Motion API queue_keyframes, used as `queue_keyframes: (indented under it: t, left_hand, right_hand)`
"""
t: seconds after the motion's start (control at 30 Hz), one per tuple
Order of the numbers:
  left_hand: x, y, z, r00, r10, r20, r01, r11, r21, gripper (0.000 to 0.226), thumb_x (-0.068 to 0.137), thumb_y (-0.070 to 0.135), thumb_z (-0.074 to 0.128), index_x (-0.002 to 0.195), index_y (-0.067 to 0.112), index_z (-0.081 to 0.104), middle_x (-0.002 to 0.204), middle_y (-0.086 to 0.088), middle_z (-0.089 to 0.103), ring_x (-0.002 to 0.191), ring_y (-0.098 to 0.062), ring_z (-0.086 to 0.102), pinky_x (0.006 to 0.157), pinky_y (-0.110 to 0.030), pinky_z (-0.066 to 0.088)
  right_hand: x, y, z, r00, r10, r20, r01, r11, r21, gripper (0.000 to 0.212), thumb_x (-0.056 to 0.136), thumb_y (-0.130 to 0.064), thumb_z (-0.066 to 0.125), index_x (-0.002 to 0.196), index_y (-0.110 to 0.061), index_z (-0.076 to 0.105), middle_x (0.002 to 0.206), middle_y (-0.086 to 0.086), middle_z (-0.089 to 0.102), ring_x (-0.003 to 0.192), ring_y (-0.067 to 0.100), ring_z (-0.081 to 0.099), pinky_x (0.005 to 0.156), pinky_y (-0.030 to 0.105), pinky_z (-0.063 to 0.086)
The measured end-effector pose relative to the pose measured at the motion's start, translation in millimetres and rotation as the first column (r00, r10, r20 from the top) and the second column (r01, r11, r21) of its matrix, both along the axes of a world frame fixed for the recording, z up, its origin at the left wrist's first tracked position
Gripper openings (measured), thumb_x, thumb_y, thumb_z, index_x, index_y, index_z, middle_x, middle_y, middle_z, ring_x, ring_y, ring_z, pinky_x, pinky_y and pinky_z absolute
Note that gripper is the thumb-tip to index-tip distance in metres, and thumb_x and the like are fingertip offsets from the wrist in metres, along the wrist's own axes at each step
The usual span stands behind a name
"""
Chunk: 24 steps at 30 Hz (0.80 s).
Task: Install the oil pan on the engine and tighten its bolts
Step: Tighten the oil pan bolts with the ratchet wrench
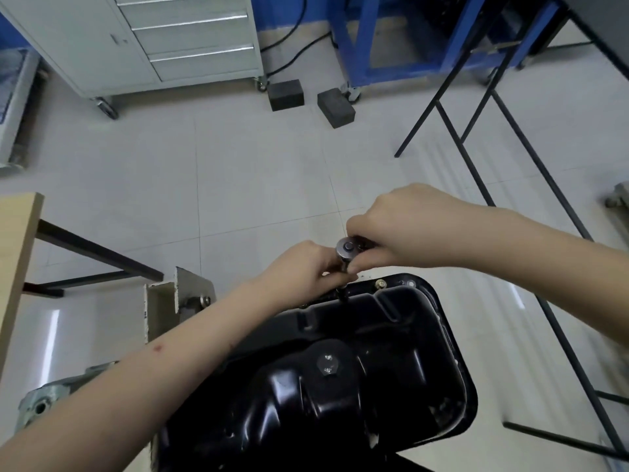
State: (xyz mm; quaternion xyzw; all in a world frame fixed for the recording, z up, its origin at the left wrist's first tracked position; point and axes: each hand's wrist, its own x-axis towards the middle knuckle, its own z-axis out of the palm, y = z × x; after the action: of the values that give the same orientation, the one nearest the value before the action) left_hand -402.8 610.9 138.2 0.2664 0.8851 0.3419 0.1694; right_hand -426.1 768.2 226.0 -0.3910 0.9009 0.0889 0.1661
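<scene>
The black oil pan (391, 352) lies on the engine in the lower middle of the head view, with a drain plug (327, 364) on its raised centre. A ratchet wrench (347, 248) stands over the pan's far rim, its extension and socket (342, 294) reaching down to a bolt there. My right hand (405, 226) grips the ratchet's handle, which is mostly hidden under the fingers. My left hand (303, 267) pinches the extension just below the ratchet head. A brass-coloured bolt (380, 283) sits in the rim to the right.
A grey engine stand bracket (177, 301) rises left of the pan. A wooden tabletop edge (17, 267) is at the left. Black metal table legs (510, 199) stand at the right. On the floor beyond lie two dark blocks (335, 107), a white drawer cabinet (153, 39) and a blue frame (408, 39).
</scene>
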Motion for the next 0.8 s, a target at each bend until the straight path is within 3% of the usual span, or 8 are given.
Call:
queue_keyframes:
  t: [0.1, 0.23, 0.33, 0.4, 0.5, 0.6, 0.67, 0.8]
  left_hand:
    - [-2, 0, -3, 0.999, -0.013, 0.03, 0.012, 1.0, 0.016, 0.021, 0.086, 0.018, 0.061, 0.071, 0.003, 0.06, 0.046, 0.007, 0.047, 0.046, 0.004, 0.044, 0.051, -0.01, 0.034]
    - [-3, -1, -3, 0.987, -0.092, 0.129, 0.093, 0.996, -0.007, 0.022, 0.09, 0.02, 0.056, 0.101, 0.004, 0.066, 0.096, -0.008, 0.07, 0.068, -0.001, 0.055, 0.064, -0.008, 0.038]
    - [-2, -1, -2, 0.983, -0.119, 0.141, 0.122, 0.992, -0.017, 0.022, 0.09, 0.02, 0.055, 0.104, 0.006, 0.066, 0.102, -0.009, 0.069, 0.091, -0.022, 0.062, 0.081, -0.027, 0.044]
    - [-1, 0, -2, 0.985, -0.133, 0.108, 0.138, 0.99, -0.037, 0.022, 0.091, 0.02, 0.054, 0.101, 0.005, 0.065, 0.099, -0.011, 0.069, 0.089, -0.028, 0.062, 0.08, -0.035, 0.044]
    - [1, 0, -4, 0.988, -0.144, 0.057, 0.147, 0.988, -0.047, 0.021, 0.091, 0.021, 0.054, 0.094, 0.003, 0.064, 0.083, -0.014, 0.067, 0.065, -0.026, 0.051, 0.063, -0.03, 0.037]
    - [-1, -1, -4, 0.992, -0.116, 0.059, 0.118, 0.992, -0.04, 0.025, 0.09, 0.021, 0.054, 0.084, -0.002, 0.062, 0.069, -0.019, 0.061, 0.055, -0.021, 0.038, 0.055, -0.027, 0.025]
    - [-1, 0, -3, 0.991, -0.111, 0.079, 0.115, 0.992, -0.048, 0.026, 0.091, 0.022, 0.051, 0.078, 0.001, 0.06, 0.067, -0.016, 0.06, 0.058, -0.024, 0.042, 0.056, -0.03, 0.03]
    - [1, 10, -2, 0.998, -0.057, 0.041, 0.06, 0.995, -0.08, 0.026, 0.092, 0.035, 0.049, 0.072, 0.02, 0.042, 0.064, 0.002, 0.052, 0.062, -0.02, 0.045, 0.056, -0.025, 0.027]
  right_hand:
    - [0, 1, -3, 1.0, -0.013, 0.005, 0.013, 1.0, 0.001, 0.034, 0.089, -0.054, 0.04, 0.094, -0.02, 0.047, 0.072, -0.007, 0.046, 0.067, 0.017, 0.041, 0.048, 0.026, 0.025]
    - [-7, 6, 0, 0.99, 0.087, 0.111, -0.079, 0.994, -0.078, 0.023, 0.091, -0.041, 0.048, 0.107, -0.025, 0.055, 0.102, -0.01, 0.061, 0.097, 0.014, 0.052, 0.076, 0.032, 0.041]
    - [-11, 4, 0, 0.962, 0.255, 0.099, -0.244, 0.964, -0.11, 0.02, 0.091, -0.028, 0.051, 0.11, -0.025, 0.057, 0.106, -0.012, 0.06, 0.103, 0.01, 0.047, 0.089, 0.029, 0.035]
    - [-11, 2, 1, 0.962, 0.254, 0.102, -0.245, 0.965, -0.097, 0.018, 0.089, -0.027, 0.052, 0.106, -0.026, 0.057, 0.101, -0.011, 0.06, 0.099, 0.012, 0.049, 0.087, 0.032, 0.039]
    - [-6, 5, 2, 0.989, 0.139, 0.041, -0.139, 0.99, -0.002, 0.026, 0.088, -0.047, 0.048, 0.105, -0.029, 0.054, 0.09, -0.004, 0.06, 0.087, 0.019, 0.055, 0.067, 0.032, 0.043]
    - [3, 7, 0, 0.999, 0.045, 0.018, -0.046, 0.997, 0.056, 0.041, 0.083, -0.063, 0.038, 0.089, -0.023, 0.042, 0.065, -0.007, 0.043, 0.058, 0.015, 0.038, 0.046, 0.023, 0.024]
    - [7, 9, -2, 1.0, -0.015, 0.016, 0.014, 0.999, 0.048, 0.041, 0.083, -0.064, 0.036, 0.087, -0.023, 0.034, 0.06, -0.009, 0.029, 0.053, 0.013, 0.029, 0.045, 0.022, 0.018]
    - [8, 7, -3, 0.989, -0.151, -0.001, 0.151, 0.988, 0.014, 0.042, 0.085, -0.061, 0.037, 0.09, -0.02, 0.041, 0.059, -0.009, 0.028, 0.056, 0.017, 0.031, 0.045, 0.022, 0.017]
